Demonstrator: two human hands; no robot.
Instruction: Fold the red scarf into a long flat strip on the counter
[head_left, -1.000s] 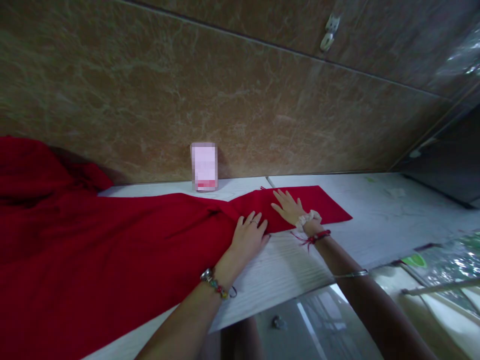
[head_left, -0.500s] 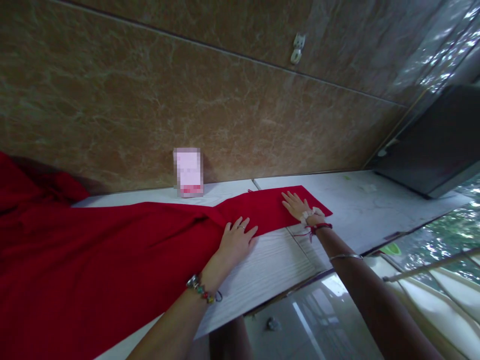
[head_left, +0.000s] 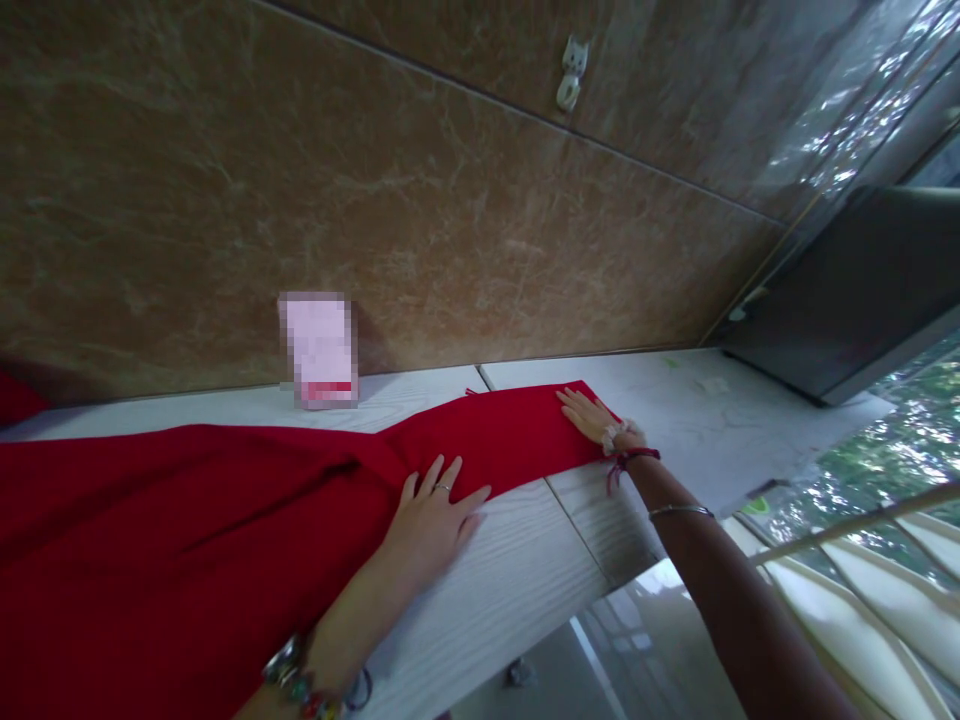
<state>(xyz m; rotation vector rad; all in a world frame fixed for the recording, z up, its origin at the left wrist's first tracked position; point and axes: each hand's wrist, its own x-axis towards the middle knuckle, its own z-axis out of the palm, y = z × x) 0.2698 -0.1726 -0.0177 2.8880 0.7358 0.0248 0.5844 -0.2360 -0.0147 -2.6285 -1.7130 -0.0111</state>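
Observation:
A large red cloth (head_left: 225,540) covers the left of the white surface, narrowing into a flat strip toward the right. My left hand (head_left: 427,520), with a ring and a beaded bracelet at the wrist, lies with fingers spread on the strip's lower edge, close to a fold. On the strip's far right end my right hand (head_left: 591,418) rests flat, fingers stretched out. A scrunchie, a red cord and a silver bangle circle that wrist and forearm. Neither hand grips anything.
A pink and white blurred item (head_left: 321,350) stands against the brown marbled wall (head_left: 450,240). The white countertop (head_left: 480,600) runs rightward to a dark appliance (head_left: 840,290). A small white cat-shaped hook (head_left: 573,72) is on the wall. Pale slatted railing shows at lower right.
The camera view has shifted, so the pink item and cloth appear further left. Both hands still lie flat on the cloth, my right one nearer the strip's end corner.

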